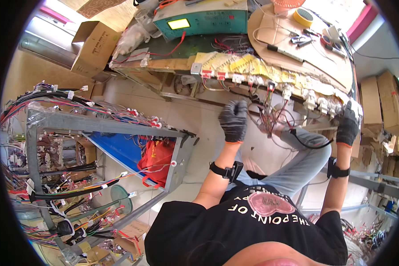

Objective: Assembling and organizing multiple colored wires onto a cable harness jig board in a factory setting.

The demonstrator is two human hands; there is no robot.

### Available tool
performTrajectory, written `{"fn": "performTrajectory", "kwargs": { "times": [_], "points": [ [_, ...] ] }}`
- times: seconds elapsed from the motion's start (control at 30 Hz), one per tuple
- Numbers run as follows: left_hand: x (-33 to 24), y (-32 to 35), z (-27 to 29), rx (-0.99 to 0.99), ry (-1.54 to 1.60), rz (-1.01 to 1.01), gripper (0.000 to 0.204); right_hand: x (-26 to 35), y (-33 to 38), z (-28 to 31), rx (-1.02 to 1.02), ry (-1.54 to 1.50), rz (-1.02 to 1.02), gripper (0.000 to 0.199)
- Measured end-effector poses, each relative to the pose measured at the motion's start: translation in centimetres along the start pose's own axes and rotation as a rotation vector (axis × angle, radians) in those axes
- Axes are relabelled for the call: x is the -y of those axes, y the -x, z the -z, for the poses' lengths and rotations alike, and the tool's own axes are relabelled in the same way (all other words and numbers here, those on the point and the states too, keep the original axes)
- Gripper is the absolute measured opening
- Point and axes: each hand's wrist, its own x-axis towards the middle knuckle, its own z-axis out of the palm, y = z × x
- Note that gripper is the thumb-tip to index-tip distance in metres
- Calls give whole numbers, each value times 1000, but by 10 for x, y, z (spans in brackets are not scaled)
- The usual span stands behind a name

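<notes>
My left hand (pixel 233 120), in a dark grey knitted glove, is raised in front of the bench with its fingers curled in. Whatever it may hold is hidden. Just to its right, a wire harness (pixel 268 119) of many thin coloured wires hangs from the bench's front edge. My right hand (pixel 347 126), gloved alike, is at the right end of that edge, next to white connectors (pixel 326 106). Its index finger points up and the other fingers look bent; what lies under them cannot be made out. A black sleeved cable (pixel 312 145) droops across my knee.
A teal tester box (pixel 200 23) with a lit screen stands on the bench. Cardboard (pixel 270 33) beside it carries a marker (pixel 286 52), a tape roll (pixel 303 17) and pliers (pixel 301 41). At left, a metal rack (pixel 97 123) bears wire bundles and a red bag (pixel 157 160).
</notes>
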Motion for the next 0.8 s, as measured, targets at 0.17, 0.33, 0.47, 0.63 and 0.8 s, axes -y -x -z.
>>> {"fn": "performTrajectory", "kwargs": {
  "times": [0.17,0.33,0.47,0.63,0.8],
  "points": [
    [47,-15,14,-264,626,352,8,0,-5,0,-19,12,42,64],
    [50,-33,20,-48,1013,598,17,-12,-26,-14,-97,-51,10,33],
    [62,-45,9,174,1168,604,22,-37,-29,-43,-167,156,92,49],
    [37,-44,2,-338,605,323,20,-29,-24,-40,-193,124,70,63],
    [11,-35,8,-219,322,-48,18,-43,-31,-51,-240,127,89,64]
  ]
}}
